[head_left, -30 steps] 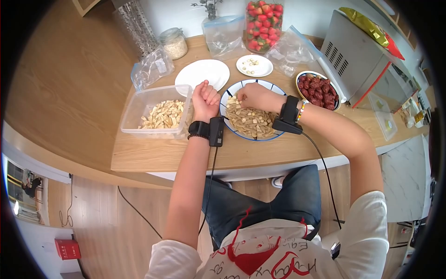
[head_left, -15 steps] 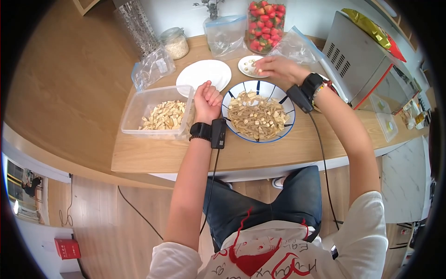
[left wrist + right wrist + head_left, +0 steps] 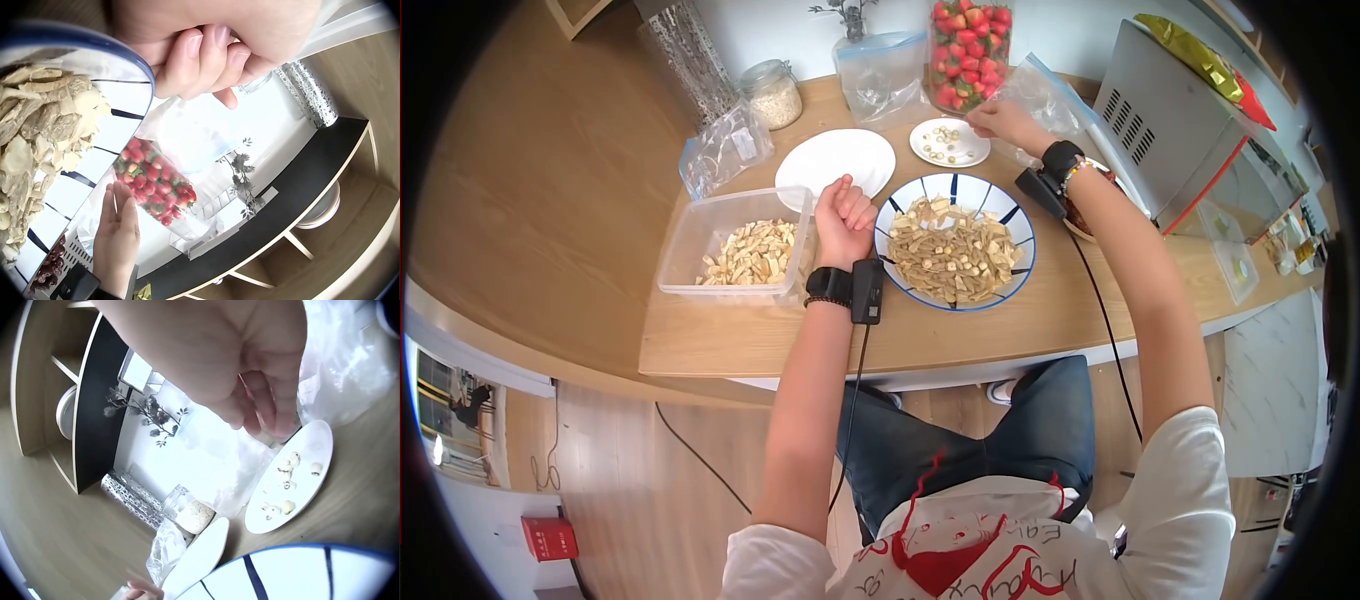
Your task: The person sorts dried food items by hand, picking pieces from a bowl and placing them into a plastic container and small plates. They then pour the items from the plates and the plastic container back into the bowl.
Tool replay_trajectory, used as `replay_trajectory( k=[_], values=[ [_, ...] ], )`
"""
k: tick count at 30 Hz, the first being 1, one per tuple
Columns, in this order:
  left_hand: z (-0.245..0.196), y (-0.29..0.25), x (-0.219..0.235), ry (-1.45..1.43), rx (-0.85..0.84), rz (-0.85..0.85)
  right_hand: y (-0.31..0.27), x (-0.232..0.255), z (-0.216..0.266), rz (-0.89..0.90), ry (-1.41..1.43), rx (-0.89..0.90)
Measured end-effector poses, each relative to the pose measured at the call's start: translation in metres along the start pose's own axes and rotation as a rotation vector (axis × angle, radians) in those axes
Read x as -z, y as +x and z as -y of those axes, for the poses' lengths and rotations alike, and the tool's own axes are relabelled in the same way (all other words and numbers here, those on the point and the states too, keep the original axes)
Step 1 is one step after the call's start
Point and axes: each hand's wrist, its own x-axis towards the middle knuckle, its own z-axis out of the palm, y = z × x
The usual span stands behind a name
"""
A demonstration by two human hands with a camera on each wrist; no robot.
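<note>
My left hand [image 3: 845, 220] rests between a clear plastic box [image 3: 690, 240] and a blue-rimmed bowl [image 3: 1022, 215], its fingers loosely curled with nothing in them. Pale dried slices [image 3: 750, 250] lie in the box. The bowl holds thin brownish dried slices [image 3: 940, 265] with several round pale seeds on top. My right hand [image 3: 1012, 124] is at the right end of a small white plate [image 3: 970, 152], bent fingertips just past its rim, no item visible in them. Several round seeds resembling lotus seeds [image 3: 286, 467] lie on that plate in the right wrist view.
A white plate [image 3: 835, 155] lies behind my left hand. At the back stand a strawberry container [image 3: 970, 60], a lidded jar [image 3: 772, 95] and clear zip bags [image 3: 885, 80]. Dried red dates [image 3: 50, 269] sit right of the bowl, near a grey appliance [image 3: 1135, 100].
My right hand has left the bowl, passed over the small white plate and moved to its right end. The seeds on that plate are in fuller view. The left hand stays put.
</note>
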Motion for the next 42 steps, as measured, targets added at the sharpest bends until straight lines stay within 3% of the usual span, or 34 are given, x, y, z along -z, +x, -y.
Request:
replay_trajectory(
  k=[3,6,9,12,15,19,26,29,33,36,39,42],
  values=[
    [0.000,0.001,0.000,-0.008,0.004,0.007,-0.026,0.005,0.023,0.066,0.164,0.006],
    [-0.001,0.000,0.001,-0.005,0.011,-0.005,-0.057,0.007,0.047,0.421,-0.004,0.141],
    [-0.001,0.001,0.003,-0.011,0.013,0.010,-0.103,-0.011,0.084,0.585,-0.407,0.194],
    [-0.001,0.002,0.004,-0.001,0.011,0.027,-0.122,-0.035,0.094,0.622,-0.486,0.342],
    [-0.001,0.002,0.003,-0.014,0.030,0.054,-0.116,-0.070,0.079,0.508,-0.426,0.614],
    [-0.002,-0.001,0.000,-0.008,0.019,0.037,-0.105,-0.100,0.077,0.444,-0.589,0.518],
    [0.000,0.001,-0.001,-0.004,0.021,0.034,-0.095,-0.094,0.071,0.458,-0.405,0.436],
    [0.000,0.000,0.000,-0.013,0.022,0.019,-0.099,-0.088,0.073,0.486,-0.420,0.276],
    [-0.001,0.002,0.001,0.005,0.023,0.021,-0.100,-0.085,0.065,0.497,-0.419,0.362],
    [-0.001,0.002,0.001,0.008,0.025,0.016,-0.102,-0.078,0.066,0.611,-0.302,0.293],
    [-0.001,0.000,-0.001,-0.021,0.024,0.016,-0.110,-0.076,0.071,0.603,-0.069,0.170],
    [-0.001,0.000,-0.001,-0.006,0.021,0.003,-0.109,-0.080,0.080,0.574,0.109,-0.131]
  ],
)
